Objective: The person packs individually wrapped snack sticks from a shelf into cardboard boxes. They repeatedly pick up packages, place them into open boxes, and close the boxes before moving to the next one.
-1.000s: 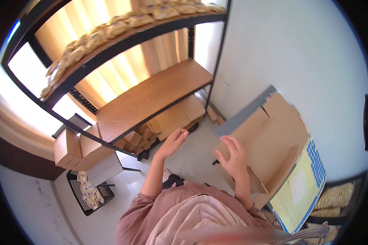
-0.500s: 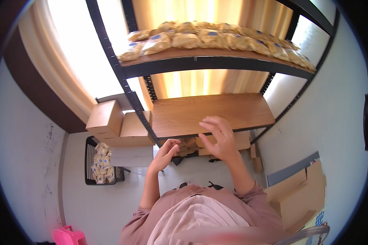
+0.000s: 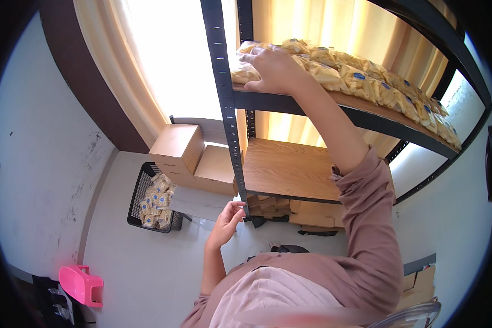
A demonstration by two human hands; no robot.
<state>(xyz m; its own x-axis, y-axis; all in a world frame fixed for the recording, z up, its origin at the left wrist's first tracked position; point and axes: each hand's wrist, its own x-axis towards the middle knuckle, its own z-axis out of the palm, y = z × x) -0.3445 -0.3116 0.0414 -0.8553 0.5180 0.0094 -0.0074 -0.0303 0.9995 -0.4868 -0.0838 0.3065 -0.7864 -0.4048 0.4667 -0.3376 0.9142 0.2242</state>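
Observation:
My right hand (image 3: 270, 68) is raised to the left end of the upper shelf, fingers spread over a clear bag with yellowish contents (image 3: 246, 74), touching or just above it. More such bags, several with blue labels, lie in rows (image 3: 328, 76) along that wooden shelf (image 3: 355, 101) of the black rack. My left hand (image 3: 228, 221) is low, near the rack's upright (image 3: 224, 109), its fingers loosely bent and slightly apart with nothing visible in them. The bare wooden lower shelf (image 3: 284, 167) lies behind my right forearm.
Cardboard boxes (image 3: 175, 142) sit on a grey table (image 3: 191, 205) left of the rack. A black basket (image 3: 136, 188) of packets and a pink stool (image 3: 79, 281) stand on the floor. Flattened cardboard (image 3: 311, 213) lies under the rack; more cardboard (image 3: 418, 287) leans at right.
The view has swung leftward from the cardboard by the wall to face the rack. My right hand has risen from chest height to the bags on the upper shelf; my left stays low.

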